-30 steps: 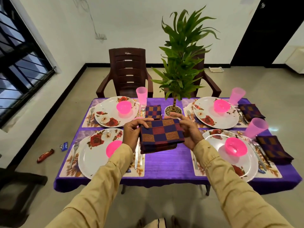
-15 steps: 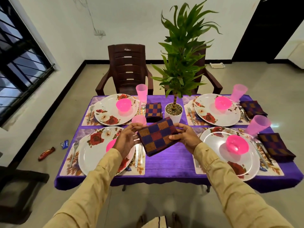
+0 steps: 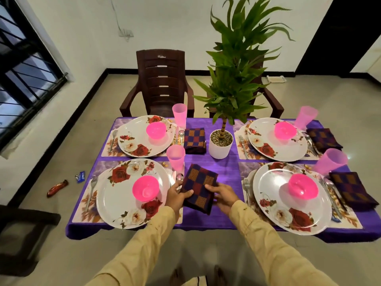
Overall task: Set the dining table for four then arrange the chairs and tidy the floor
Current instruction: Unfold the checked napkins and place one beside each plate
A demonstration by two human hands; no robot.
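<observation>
The left hand (image 3: 177, 196) and right hand (image 3: 223, 196) each pinch one side of the folded checked napkin (image 3: 200, 185), just beside the near-left rose plate (image 3: 115, 200).

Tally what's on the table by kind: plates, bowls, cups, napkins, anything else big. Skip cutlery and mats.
floral plates: 4
pink bowls: 4
pink cups: 4
checked napkins: 4
potted plant: 1
Total: 17
</observation>
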